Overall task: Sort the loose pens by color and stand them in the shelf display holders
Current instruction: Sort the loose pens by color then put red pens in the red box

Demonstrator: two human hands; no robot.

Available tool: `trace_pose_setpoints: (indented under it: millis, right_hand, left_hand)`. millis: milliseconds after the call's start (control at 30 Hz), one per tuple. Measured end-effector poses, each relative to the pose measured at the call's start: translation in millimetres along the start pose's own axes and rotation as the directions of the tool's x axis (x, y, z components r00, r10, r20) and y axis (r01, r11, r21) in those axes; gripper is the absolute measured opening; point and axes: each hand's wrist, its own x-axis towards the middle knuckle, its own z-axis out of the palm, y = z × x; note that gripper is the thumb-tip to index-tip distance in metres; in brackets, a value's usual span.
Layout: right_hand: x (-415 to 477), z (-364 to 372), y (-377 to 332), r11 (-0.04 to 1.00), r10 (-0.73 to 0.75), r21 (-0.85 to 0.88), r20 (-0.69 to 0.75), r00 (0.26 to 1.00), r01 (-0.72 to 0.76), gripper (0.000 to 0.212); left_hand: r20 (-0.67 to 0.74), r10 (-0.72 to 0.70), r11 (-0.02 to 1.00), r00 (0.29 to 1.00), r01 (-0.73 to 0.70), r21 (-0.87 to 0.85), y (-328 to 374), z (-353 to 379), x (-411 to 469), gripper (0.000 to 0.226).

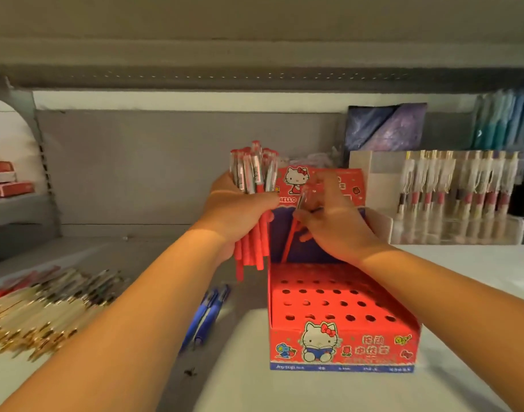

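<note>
At frame centre, our left hand (240,209) clamps the bundle of red plastic pens (253,203) as stock; our right hand (329,224) pinches one red pen (289,242), feeding the red perforated cardboard holder (338,304) below.

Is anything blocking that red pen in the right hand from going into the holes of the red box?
Nothing visible does. The right hand holds one red pen over the back of the red box, whose holes look open and empty. The left hand keeps its bundle of red pens off to the side.
</note>
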Motion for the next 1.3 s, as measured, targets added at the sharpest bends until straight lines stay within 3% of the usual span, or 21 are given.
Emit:
trace_pose_setpoints:
  millis: [200,400,533,600,667,733,833,1033,1300]
  right_hand:
    - [-2.2,0.7,4.2,0.999,-0.033,0.015,0.008,0.999,0.032,0.052]
    - [-12.2,13.0,4.3,0.948,-0.009,-0.310,0.200,0.980,0.072,0.041]
    - [-13.1,10.9,-1.4,0.942,-0.006,-0.327,0.193,0.981,0.070,0.026]
    - [-11.5,8.9,-9.5,0.958,-0.050,-0.274,0.115,0.992,0.080,0.017]
    - [-10.4,9.6,-19.7,0.999,-0.005,-0.040,0.047,0.999,0.007,0.020]
    - [-9.9,10.9,-28.2,0.964,0.083,0.251,0.045,0.996,-0.092,0.026]
    - [-11.9,10.5,-33.6,0.897,0.109,0.421,0.083,0.991,-0.134,0.023]
    - [-18.7,14.3,-29.1,0.843,0.208,0.497,0.054,0.977,-0.207,0.024]
    - [-15.4,10.9,-31.8,0.802,0.289,0.541,0.018,0.957,-0.253,0.010]
  left_hand:
    - [0.001,-0.032,0.999,0.999,0.032,0.019,-14.7,-12.1,1.9,0.020]
    - [0.062,-0.017,0.999,0.998,0.014,0.045,-16.3,-12.8,-2.0,0.020]
    - [0.117,0.017,1.000,0.993,-0.018,0.013,-13.6,-11.2,-3.8,0.024]
    - [0.154,0.031,1.000,0.988,-0.031,0.002,-12.4,-9.7,-4.9,0.025]
    - [0.203,0.044,0.999,0.978,-0.045,-0.002,-10.8,-8.4,-7.1,0.026]
    - [0.245,0.068,0.998,0.967,-0.066,-0.017,-8.7,-7.3,-8.7,0.025]
    - [0.261,0.094,0.996,0.961,-0.091,-0.027,-7.9,-5.7,-8.2,0.026]
    - [0.283,0.064,0.997,0.957,-0.073,0.020,-12.5,-3.7,-6.3,0.028]
    - [0.264,0.057,0.997,0.963,-0.067,0.029,-15.2,-4.7,-5.6,0.027]
